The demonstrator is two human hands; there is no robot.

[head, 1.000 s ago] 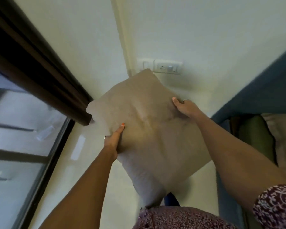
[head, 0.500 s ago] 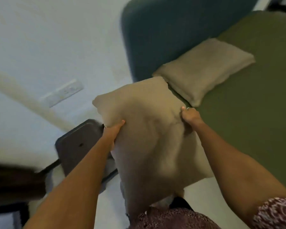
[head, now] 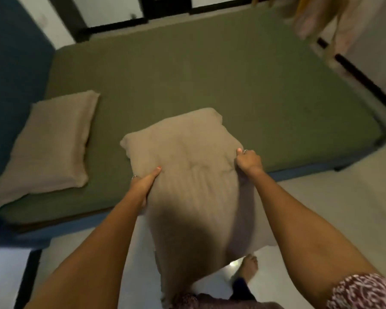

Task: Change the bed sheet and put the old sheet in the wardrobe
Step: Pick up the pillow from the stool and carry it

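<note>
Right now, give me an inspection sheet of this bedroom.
Surface: bed covered by a smooth green sheet.
Job's things: tan pillow held up at the bed's near edge; second pillow lying by the blue headboard.
Clutter: nothing seen.
Grippers: left hand and right hand each grip a side of the held pillow.
Cables: nothing seen.
Surroundings: pale floor, hanging clothes at far right, a bare foot.
</note>
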